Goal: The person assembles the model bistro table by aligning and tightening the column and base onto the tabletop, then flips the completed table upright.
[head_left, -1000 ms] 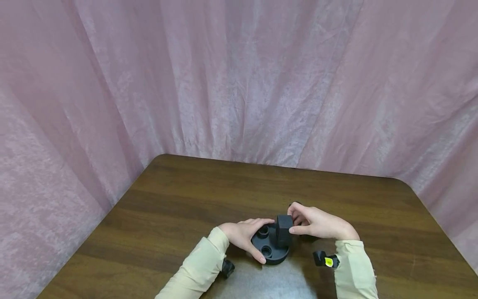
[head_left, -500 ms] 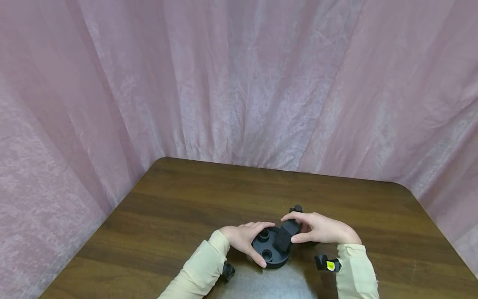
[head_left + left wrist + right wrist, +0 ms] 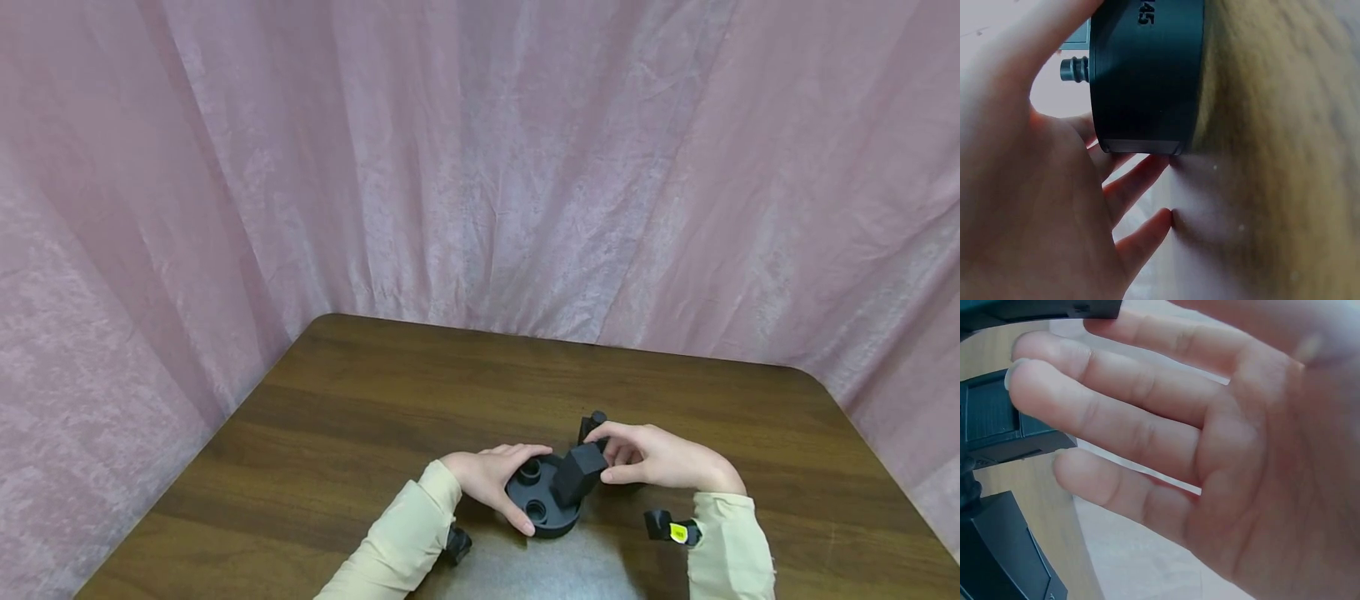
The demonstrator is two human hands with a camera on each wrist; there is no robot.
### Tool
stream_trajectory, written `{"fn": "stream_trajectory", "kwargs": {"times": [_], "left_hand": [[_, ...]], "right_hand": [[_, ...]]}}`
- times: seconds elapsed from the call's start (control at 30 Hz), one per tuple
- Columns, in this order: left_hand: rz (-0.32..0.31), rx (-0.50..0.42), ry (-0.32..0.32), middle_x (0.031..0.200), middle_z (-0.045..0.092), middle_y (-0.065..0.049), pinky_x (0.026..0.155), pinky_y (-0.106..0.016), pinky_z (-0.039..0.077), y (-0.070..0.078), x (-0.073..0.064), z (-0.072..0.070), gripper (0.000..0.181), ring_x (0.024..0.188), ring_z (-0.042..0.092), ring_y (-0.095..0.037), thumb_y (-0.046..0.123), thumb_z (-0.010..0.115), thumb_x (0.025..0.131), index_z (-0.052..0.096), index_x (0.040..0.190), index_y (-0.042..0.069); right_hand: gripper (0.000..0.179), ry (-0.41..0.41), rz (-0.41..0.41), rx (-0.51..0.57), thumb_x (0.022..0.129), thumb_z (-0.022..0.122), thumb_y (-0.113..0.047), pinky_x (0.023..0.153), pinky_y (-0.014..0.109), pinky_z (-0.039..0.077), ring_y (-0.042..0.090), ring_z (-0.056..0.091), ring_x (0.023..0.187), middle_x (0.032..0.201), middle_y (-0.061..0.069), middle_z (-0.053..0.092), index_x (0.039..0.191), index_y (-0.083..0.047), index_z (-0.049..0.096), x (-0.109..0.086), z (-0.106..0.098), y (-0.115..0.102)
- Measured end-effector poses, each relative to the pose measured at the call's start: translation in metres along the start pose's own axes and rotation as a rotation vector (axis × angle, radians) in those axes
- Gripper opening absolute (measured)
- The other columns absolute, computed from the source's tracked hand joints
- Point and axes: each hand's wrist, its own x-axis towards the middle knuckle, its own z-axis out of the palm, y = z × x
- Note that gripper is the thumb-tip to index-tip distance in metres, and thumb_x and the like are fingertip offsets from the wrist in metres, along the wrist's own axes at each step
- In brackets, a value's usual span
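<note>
In the head view my left hand [image 3: 491,479] grips a round black base [image 3: 551,518] from its left side, thumb at the near rim and fingers at the far rim. Two short ringed sockets show on its top. The left wrist view gives the base's curved side [image 3: 1147,81], marked "45", resting on the table. My right hand [image 3: 652,454] pinches a black angular block [image 3: 581,473] between thumb and forefinger. The block leans over the base's right part; whether it is joined there is hidden. In the right wrist view the other fingers [image 3: 1110,419] extend beside black parts.
Another black part with a round end [image 3: 597,418] stands just beyond my right hand. Black blocky pieces [image 3: 1004,550] appear at the left of the right wrist view. Brown wooden table [image 3: 420,375] lies under everything, with a pink curtain [image 3: 480,167] behind it.
The block, upright over the base a second ago, now leans to the right. My right hand has shifted its hold and moved slightly right. My left hand and the base stay about the same.
</note>
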Motion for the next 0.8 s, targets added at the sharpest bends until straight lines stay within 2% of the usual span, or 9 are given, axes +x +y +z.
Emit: {"fn": "stream_trajectory", "kwargs": {"times": [0.2, 0.4, 0.57, 0.7, 0.8], "left_hand": [[0.008, 0.012, 0.009, 0.143, 0.027, 0.008, 0.102, -0.037, 0.030, 0.000, 0.000, 0.000, 0.096, 0.130, 0.030, -0.013, 0.051, 0.071, 0.067, 0.014, 0.141, 0.032], [0.015, 0.007, 0.007, 0.142, 0.028, 0.008, 0.102, -0.036, 0.030, -0.001, 0.001, 0.001, 0.096, 0.129, 0.030, -0.012, 0.052, 0.071, 0.067, 0.014, 0.142, 0.031], [0.014, 0.003, 0.005, 0.143, 0.027, 0.007, 0.102, -0.036, 0.030, -0.001, 0.000, 0.001, 0.096, 0.129, 0.030, -0.013, 0.051, 0.071, 0.068, 0.014, 0.142, 0.031], [0.013, -0.013, -0.005, 0.143, 0.027, 0.007, 0.102, -0.036, 0.031, 0.000, 0.000, 0.001, 0.095, 0.129, 0.030, -0.012, 0.050, 0.071, 0.069, 0.013, 0.142, 0.030], [0.020, -0.007, -0.002, 0.142, 0.028, 0.007, 0.101, -0.035, 0.031, 0.001, -0.001, 0.000, 0.094, 0.128, 0.031, -0.011, 0.049, 0.071, 0.069, 0.014, 0.142, 0.029]], "right_hand": [[0.039, 0.008, -0.020, -0.012, 0.083, 0.060, -0.038, 0.068, 0.023, 0.046, 0.003, 0.057, 0.074, 0.085, -0.003, 0.059, 0.112, -0.014, 0.052, -0.001, 0.000, 0.001], [0.034, 0.006, -0.024, 0.000, 0.082, 0.062, -0.037, 0.056, 0.020, 0.042, 0.002, 0.051, 0.057, 0.069, -0.005, 0.057, 0.105, -0.014, 0.053, 0.002, 0.002, -0.002], [0.032, 0.012, 0.007, -0.002, 0.081, 0.062, -0.038, 0.051, 0.020, 0.038, 0.002, 0.044, 0.050, 0.062, -0.006, 0.051, 0.101, -0.015, 0.052, 0.003, 0.003, -0.006], [0.033, 0.026, 0.023, -0.044, 0.080, 0.062, -0.042, 0.051, 0.019, 0.035, 0.001, 0.039, 0.049, 0.060, -0.007, 0.047, 0.097, -0.015, 0.052, 0.006, 0.004, -0.009], [0.033, 0.065, -0.004, -0.097, 0.079, 0.063, -0.044, 0.049, 0.018, 0.034, 0.001, 0.039, 0.048, 0.058, -0.009, 0.046, 0.091, -0.016, 0.052, 0.010, 0.006, -0.011]]}}
